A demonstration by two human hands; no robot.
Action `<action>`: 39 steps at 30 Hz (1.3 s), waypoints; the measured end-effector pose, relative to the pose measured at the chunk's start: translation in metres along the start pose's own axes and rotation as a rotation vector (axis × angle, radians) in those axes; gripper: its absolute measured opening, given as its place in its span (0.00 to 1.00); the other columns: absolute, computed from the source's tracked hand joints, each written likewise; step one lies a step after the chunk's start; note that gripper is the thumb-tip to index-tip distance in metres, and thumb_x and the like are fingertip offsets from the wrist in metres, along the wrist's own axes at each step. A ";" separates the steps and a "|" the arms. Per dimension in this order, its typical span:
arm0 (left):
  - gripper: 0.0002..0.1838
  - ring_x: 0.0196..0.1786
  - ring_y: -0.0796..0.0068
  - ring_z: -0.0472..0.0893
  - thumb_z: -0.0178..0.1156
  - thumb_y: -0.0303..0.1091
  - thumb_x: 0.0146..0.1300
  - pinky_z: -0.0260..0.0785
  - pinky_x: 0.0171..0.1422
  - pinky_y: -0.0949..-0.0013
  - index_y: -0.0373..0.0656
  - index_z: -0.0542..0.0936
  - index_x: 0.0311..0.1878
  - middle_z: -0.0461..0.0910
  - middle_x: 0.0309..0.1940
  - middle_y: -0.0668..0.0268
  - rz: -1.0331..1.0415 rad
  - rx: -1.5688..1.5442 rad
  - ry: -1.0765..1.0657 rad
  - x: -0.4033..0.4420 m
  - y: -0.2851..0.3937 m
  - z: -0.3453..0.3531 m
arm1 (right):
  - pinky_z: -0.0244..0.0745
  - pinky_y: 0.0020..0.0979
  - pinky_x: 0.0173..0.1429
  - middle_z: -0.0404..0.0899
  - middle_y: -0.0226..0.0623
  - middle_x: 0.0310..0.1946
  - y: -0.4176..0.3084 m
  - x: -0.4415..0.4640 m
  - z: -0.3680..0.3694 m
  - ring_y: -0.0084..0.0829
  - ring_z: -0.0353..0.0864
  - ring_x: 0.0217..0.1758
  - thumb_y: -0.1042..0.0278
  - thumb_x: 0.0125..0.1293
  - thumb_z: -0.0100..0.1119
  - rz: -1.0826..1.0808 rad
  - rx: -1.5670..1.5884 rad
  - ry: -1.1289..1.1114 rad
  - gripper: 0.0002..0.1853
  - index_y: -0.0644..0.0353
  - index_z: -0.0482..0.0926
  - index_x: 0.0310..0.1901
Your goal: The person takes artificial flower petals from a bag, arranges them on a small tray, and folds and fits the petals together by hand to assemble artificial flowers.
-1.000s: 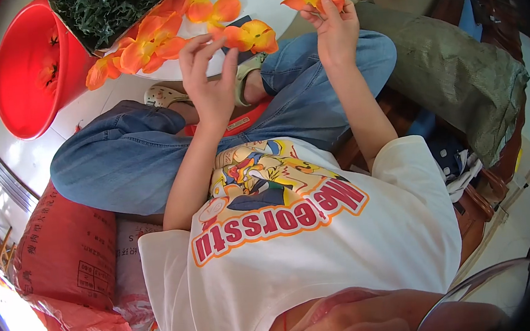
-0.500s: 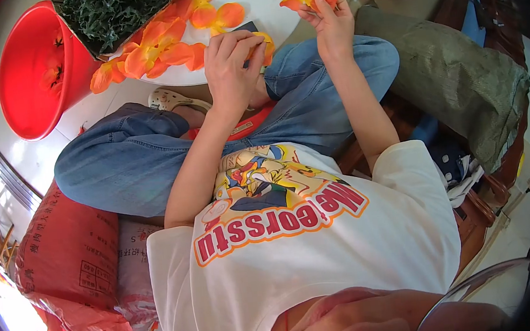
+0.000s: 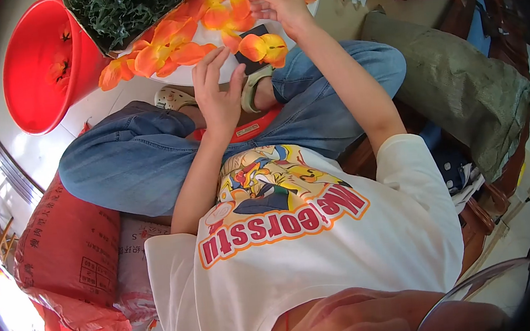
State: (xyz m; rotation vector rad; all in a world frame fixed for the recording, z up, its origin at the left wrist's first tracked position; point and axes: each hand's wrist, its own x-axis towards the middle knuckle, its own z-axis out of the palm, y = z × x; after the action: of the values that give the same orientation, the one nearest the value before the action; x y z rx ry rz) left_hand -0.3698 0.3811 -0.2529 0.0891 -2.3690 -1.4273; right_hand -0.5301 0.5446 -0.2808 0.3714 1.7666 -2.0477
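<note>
My left hand [image 3: 217, 97] is raised over my lap with its fingers apart and nothing visible in them. Beyond its fingertips lies an orange petal piece with a yellow middle [image 3: 275, 51], over the edge of a small dark square block [image 3: 248, 57]. My right hand [image 3: 285, 11] reaches over the white round tabletop [image 3: 205, 74], fingers spread, at the edge of a group of orange-yellow petal pieces [image 3: 228, 16]. Whether its fingertips touch them I cannot tell. More petal pieces [image 3: 161, 48] lie overlapping to the left.
A box of dark green artificial leaves [image 3: 135, 12] stands at the back of the tabletop. On its left is a red bucket [image 3: 17, 77] with some orange pieces inside. A grey-green woven sack [image 3: 454, 77] lies on the right, and red printed sacks [image 3: 72, 248] on the left.
My right hand has moved left from the tabletop's right end and released the petal piece it pinched. My left hand has opened and drawn back, leaving a petal piece at the dark block.
</note>
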 end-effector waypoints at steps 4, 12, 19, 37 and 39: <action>0.17 0.48 0.62 0.79 0.66 0.24 0.58 0.70 0.54 0.65 0.38 0.80 0.52 0.80 0.46 0.56 -0.062 -0.036 0.008 0.000 -0.007 0.001 | 0.82 0.30 0.34 0.80 0.39 0.39 -0.004 -0.009 -0.001 0.31 0.84 0.32 0.72 0.63 0.60 -0.130 -0.162 0.116 0.18 0.68 0.71 0.52; 0.12 0.40 0.71 0.80 0.64 0.26 0.62 0.72 0.47 0.71 0.36 0.81 0.49 0.81 0.39 0.60 -0.209 -0.157 -0.038 -0.002 -0.010 0.004 | 0.73 0.24 0.29 0.79 0.30 0.36 -0.019 -0.076 -0.020 0.20 0.78 0.29 0.72 0.60 0.65 -0.667 -0.509 -0.043 0.10 0.61 0.80 0.44; 0.11 0.34 0.78 0.80 0.61 0.32 0.67 0.73 0.41 0.75 0.35 0.81 0.45 0.81 0.30 0.68 -0.791 -0.698 -0.129 0.005 0.002 0.013 | 0.73 0.27 0.30 0.78 0.33 0.31 -0.016 -0.116 -0.003 0.28 0.79 0.29 0.76 0.54 0.68 -0.979 -0.935 -0.087 0.09 0.59 0.82 0.38; 0.06 0.37 0.83 0.77 0.56 0.35 0.71 0.69 0.45 0.76 0.44 0.77 0.40 0.79 0.34 0.72 -0.925 -1.263 -0.173 -0.003 -0.007 0.014 | 0.73 0.23 0.31 0.77 0.33 0.32 -0.014 -0.116 0.005 0.26 0.78 0.30 0.80 0.57 0.65 -0.839 -0.885 -0.087 0.06 0.64 0.81 0.37; 0.06 0.37 0.82 0.77 0.55 0.35 0.71 0.69 0.46 0.75 0.45 0.77 0.40 0.79 0.35 0.72 -0.914 -1.308 -0.176 -0.003 -0.006 0.013 | 0.74 0.23 0.31 0.77 0.34 0.32 -0.014 -0.115 0.005 0.26 0.78 0.30 0.81 0.57 0.65 -0.864 -0.898 -0.085 0.06 0.64 0.81 0.37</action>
State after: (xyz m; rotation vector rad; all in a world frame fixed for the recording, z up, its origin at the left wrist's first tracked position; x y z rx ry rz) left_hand -0.3723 0.3893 -0.2644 0.7437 -0.9886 -3.1606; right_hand -0.4349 0.5566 -0.2154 -0.8543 2.8185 -1.3542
